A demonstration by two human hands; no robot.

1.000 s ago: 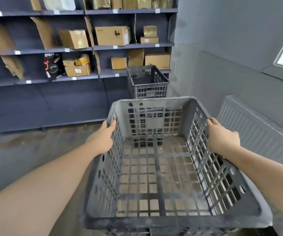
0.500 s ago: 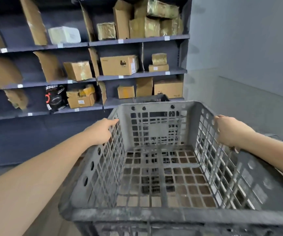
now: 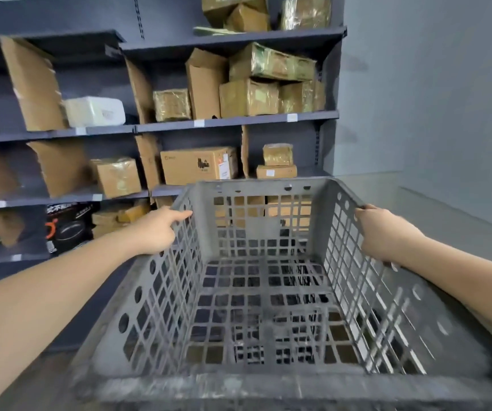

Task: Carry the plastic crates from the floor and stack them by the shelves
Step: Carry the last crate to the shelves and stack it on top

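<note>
I hold a grey slatted plastic crate (image 3: 256, 185) out in front of me, raised to about the level of the lower shelves. My left hand (image 3: 158, 229) grips its left rim and wall near the far corner. My right hand (image 3: 384, 229) grips the right rim opposite. The crate is empty. Through its slatted floor I make out dark grid shapes (image 3: 256, 345) below, which look like another crate underneath; most of it is hidden.
Dark blue shelves (image 3: 238, 121) stand straight ahead, loaded with several cardboard boxes (image 3: 200, 166), a white package (image 3: 95, 111) and a black printed box (image 3: 68, 226). A plain grey wall (image 3: 431, 99) is to the right.
The crate has risen and moved closer to the shelves. The standing crate seen by the shelves one second ago is now hidden beneath the one I carry. My view has tilted upward.
</note>
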